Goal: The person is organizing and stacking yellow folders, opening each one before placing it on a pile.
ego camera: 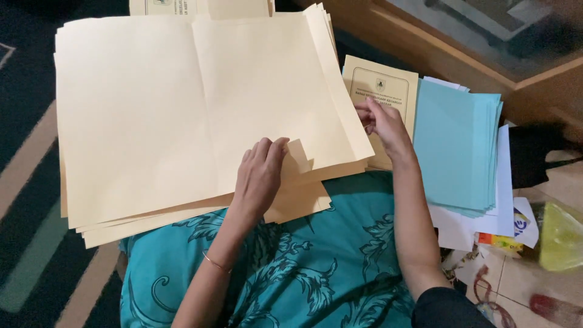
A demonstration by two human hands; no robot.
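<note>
Left hand point(260, 176) fingers flat on cream sheets point(152, 115); right hand point(382, 124) fingers pinching sheet edge.

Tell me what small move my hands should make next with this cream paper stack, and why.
Probably press the left hand down and draw the top cream sheet clear with the right hand. The left fingers rest on the stack's lower edge, the right hand pinches the sheet's right edge, and the sheets beneath are fanned unevenly, so they could slide.

Blue paper stack point(456, 146) lies beside white sheets point(503, 200) and a yellow-green bag point(560, 237)
</note>
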